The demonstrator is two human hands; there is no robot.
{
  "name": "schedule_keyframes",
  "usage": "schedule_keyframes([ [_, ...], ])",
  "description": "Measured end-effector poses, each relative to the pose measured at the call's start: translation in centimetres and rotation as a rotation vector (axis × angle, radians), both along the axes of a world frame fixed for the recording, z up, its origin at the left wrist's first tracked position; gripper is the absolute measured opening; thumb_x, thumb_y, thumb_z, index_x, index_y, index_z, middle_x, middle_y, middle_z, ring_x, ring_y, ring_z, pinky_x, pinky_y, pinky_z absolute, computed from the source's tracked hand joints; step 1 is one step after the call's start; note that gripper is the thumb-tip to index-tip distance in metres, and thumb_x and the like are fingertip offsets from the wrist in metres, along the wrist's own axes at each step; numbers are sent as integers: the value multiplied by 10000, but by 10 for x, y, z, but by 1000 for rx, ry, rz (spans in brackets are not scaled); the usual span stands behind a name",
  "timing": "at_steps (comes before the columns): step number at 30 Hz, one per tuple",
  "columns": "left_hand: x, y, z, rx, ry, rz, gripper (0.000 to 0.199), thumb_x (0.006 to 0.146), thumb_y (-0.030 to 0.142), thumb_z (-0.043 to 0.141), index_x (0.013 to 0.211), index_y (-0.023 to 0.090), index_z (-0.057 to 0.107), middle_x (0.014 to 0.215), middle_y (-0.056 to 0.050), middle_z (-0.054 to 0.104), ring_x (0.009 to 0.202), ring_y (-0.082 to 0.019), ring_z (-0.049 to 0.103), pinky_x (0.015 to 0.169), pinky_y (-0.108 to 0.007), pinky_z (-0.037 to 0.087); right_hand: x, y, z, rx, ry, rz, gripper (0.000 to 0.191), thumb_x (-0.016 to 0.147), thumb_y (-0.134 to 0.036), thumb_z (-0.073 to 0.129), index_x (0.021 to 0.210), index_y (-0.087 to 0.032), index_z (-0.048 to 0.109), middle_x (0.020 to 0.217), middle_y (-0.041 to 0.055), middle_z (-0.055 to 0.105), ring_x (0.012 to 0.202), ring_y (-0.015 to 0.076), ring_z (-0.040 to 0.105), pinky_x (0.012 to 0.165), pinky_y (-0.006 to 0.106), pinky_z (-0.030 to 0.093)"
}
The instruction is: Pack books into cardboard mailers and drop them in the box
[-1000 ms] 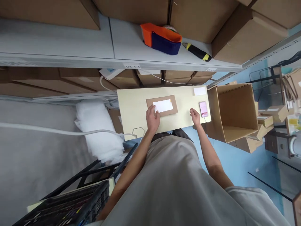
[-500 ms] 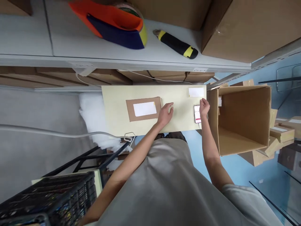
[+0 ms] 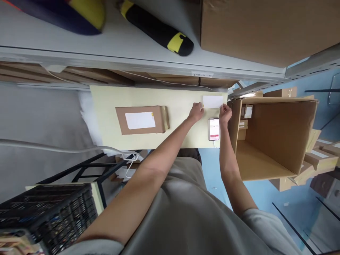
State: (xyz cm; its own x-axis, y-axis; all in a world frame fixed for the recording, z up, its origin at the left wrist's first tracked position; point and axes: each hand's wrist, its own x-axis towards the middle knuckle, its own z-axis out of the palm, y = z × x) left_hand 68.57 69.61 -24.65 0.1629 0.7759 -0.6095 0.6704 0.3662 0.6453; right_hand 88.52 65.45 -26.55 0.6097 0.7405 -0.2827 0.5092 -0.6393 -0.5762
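A white label (image 3: 212, 101) lies at the far right of the pale yellow tabletop (image 3: 183, 136). My left hand (image 3: 196, 111) is closed at its lower left corner, where a small yellow mark shows. At the lower right corner, my right hand (image 3: 225, 113) pinches the label's edge. Just below the label and left of my right wrist rests a phone (image 3: 214, 129) with its screen lit. Farther left on the table is a brown cardboard box (image 3: 164, 120), taped at its right end and bearing a white label (image 3: 140, 120) on top.
Above the table, a grey shelf (image 3: 106, 58) carries a black and yellow utility knife (image 3: 156, 28), a tape dispenser (image 3: 79, 17) and a large carton (image 3: 265, 32). An open carton (image 3: 276, 138) stands at the right. A black crate (image 3: 53, 212) is at lower left.
My left hand has left the cardboard box and moved right to the label. My right hand has moved from the phone up to the label's right corner. The camera view has shifted.
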Motion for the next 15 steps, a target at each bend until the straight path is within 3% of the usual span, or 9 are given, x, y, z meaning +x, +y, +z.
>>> schedule_keyframes([
  [7,12,-8,-9,28,-50,67,278,935,63,640,1151,223,712,1327,-124,615,1207,-276,697,1143,-431,588,-9,-3,14,2,14,11,358,1113,-291,596,1345,-101,793,1343,196,782,1121,240,796,1025,341,627],
  [12,12,-7,-6,28,-40,123,359,957,71,621,1268,215,728,1400,-134,633,1193,-262,731,1178,-429,571,-16,1,25,-24,4,-44,326,1139,-385,604,1197,-131,800,1273,176,795,1143,262,769,1021,361,603],
  [15,11,-2,0,-5,-48,161,360,977,73,600,1282,209,737,1394,-138,685,1182,-258,747,1159,-418,573,-16,4,31,-70,4,-7,365,1163,-407,559,1211,-139,800,1293,185,787,1159,284,769,993,370,595],
])
